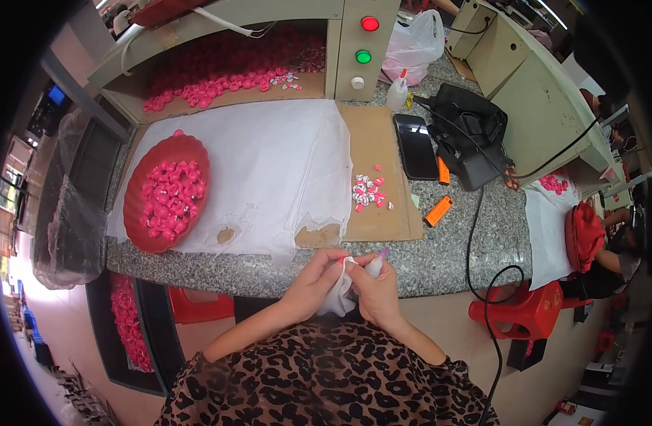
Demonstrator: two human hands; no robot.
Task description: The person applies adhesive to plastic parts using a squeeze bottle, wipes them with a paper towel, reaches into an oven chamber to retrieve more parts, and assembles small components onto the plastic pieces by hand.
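Observation:
Close to my body, at the front edge of the grey stone bench, my two hands meet. My left hand point(315, 278) is closed on a white cloth point(336, 299) that hangs below the fingers. A bit of pink shows at its fingertips, too small to name. My right hand point(378, 290) is closed around a small squeeze bottle point(375, 266) with a purple tip, and its thumb presses on the cloth. On the cardboard beyond lie small pink-and-white pieces point(368, 190). Farther left, a red scalloped bowl point(136, 206) holds many glossy pink pieces point(171, 195).
White paper point(262, 156), torn at its front, covers the bench. Pink parts point(212, 89) fill the shelf behind. To the right are a phone point(416, 145), orange-labelled items point(439, 211), a black bag point(468, 117), a clear bottle point(398, 92) and a loose cable point(471, 248). A co-worker's arm point(610, 261) shows at far right.

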